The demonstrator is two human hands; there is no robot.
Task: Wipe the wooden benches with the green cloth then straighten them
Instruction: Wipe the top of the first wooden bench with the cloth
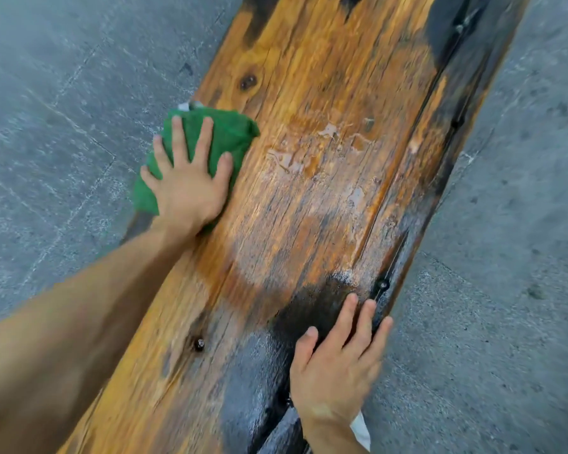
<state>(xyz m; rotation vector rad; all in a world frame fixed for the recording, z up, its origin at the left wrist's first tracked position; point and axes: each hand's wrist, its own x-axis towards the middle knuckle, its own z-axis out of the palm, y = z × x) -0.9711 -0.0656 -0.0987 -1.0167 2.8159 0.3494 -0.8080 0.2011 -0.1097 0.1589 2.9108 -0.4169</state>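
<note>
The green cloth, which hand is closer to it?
Left. The left hand presses flat on the green cloth at the bench's edge; the right hand rests apart on the opposite edge.

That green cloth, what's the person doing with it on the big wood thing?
A person is wiping a wooden bench. Their left hand presses flat on the green cloth at the bench's left edge. Their right hand rests flat on the bench's darker right side, holding nothing. The wood looks wet and shiny in the middle, with small puddles left.

It looked an outdoor spot: grey paving (63, 93) lay at three and nine o'clock of a weathered, wet wooden bench (325, 165).
</note>
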